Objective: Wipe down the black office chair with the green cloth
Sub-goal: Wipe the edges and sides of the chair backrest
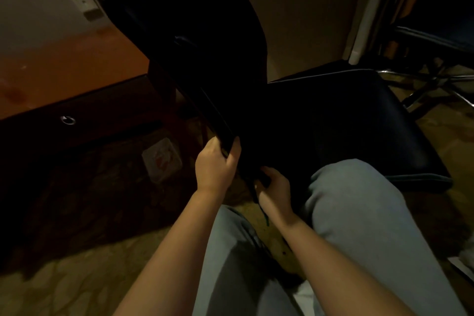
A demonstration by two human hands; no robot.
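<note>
The black office chair (pixel 346 120) fills the middle of the dim head view, its backrest (pixel 195 33) rising to the upper left and its seat spreading right. My left hand (pixel 216 164) grips the chair's black armrest (pixel 218 126) near its lower end, thumb on one side and fingers on the other. My right hand (pixel 274 190) is curled against the chair's dark frame just below, holding the green cloth (pixel 264 215). Only a thin dark green edge of the cloth shows under that hand; the rest is hidden.
A wooden desk (pixel 64 67) with a drawer ring pull (pixel 68 120) stands at the left. A second chair's chrome base (pixel 436 84) is at the upper right. My knees in grey trousers (pixel 359 200) sit close to the seat. Patterned carpet (pixel 77 285) covers the floor.
</note>
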